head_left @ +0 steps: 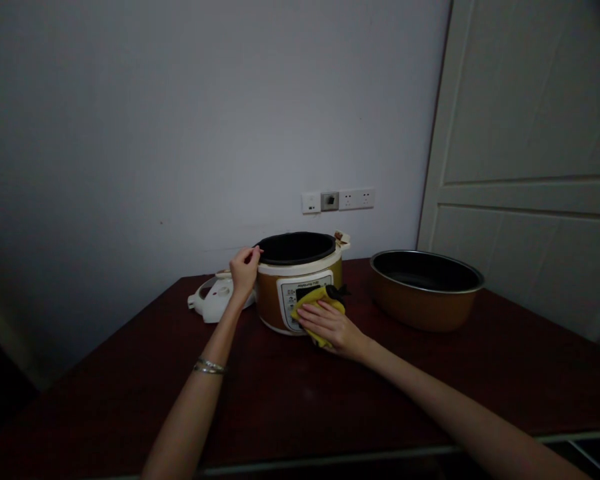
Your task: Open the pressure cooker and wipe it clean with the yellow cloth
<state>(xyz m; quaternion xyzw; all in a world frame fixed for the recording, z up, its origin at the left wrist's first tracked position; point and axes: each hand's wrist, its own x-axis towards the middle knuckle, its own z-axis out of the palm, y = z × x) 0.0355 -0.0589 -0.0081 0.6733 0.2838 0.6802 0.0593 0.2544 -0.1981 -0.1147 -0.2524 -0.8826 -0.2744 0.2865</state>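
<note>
A lidless electric cooker [267, 293] stands upright on the table, orange-brown with a white rim band and a dark inside. My left hand [245, 270] is closed on the left side of its rim, the fingertips at the dark edge. Against the front control panel [286, 287], my right hand [333, 327] presses a yellow cloth [335, 303], with fingers bent over it. Part of the cloth looks black. The lower right of the panel is hidden behind hand and cloth. Behind my left wrist lies a white lid-like part [215, 303], partly covered by it.
To the right of the cooker sits a large orange-brown pot [425, 310] with a dark inside and a shiny rim. The dark red table [290, 413] reaches back to a pale wall with sockets [357, 199]. A white door [525, 133] stands at the right.
</note>
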